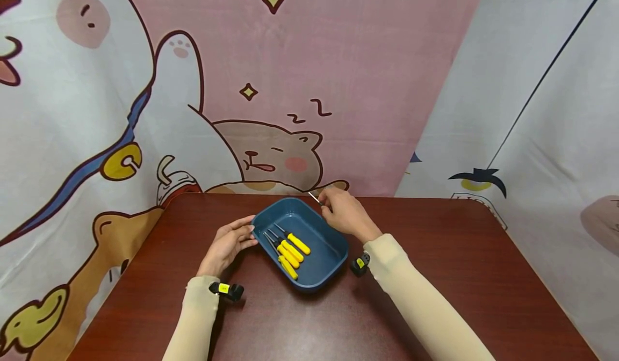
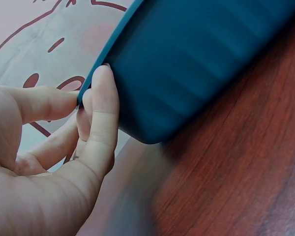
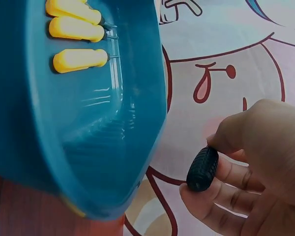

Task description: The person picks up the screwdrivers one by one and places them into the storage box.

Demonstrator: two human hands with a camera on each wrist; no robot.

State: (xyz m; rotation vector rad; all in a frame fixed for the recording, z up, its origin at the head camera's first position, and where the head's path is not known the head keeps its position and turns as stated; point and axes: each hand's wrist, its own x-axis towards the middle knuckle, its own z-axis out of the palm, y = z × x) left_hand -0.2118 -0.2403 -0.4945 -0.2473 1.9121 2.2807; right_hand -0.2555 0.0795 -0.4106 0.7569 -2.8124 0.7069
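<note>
Right hand (image 1: 346, 213) pinching black-handled tool (image 1: 314, 198)
Left hand (image 1: 227, 245) grips tray (image 1: 321, 251) rim; tool seems light, rigid; hold its ridged handle (image 3: 203, 168).

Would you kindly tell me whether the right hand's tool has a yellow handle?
No, the right wrist view shows the right hand holding a black-handled tool.

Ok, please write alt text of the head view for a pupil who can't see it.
A person's left hand grips a blue tray holding four yellow-handled tools, while the right hand holds a dark-handled tool near the tray's far side. Beneath is a reddish-brown table; behind hangs a cartoon-printed backdrop.
</note>
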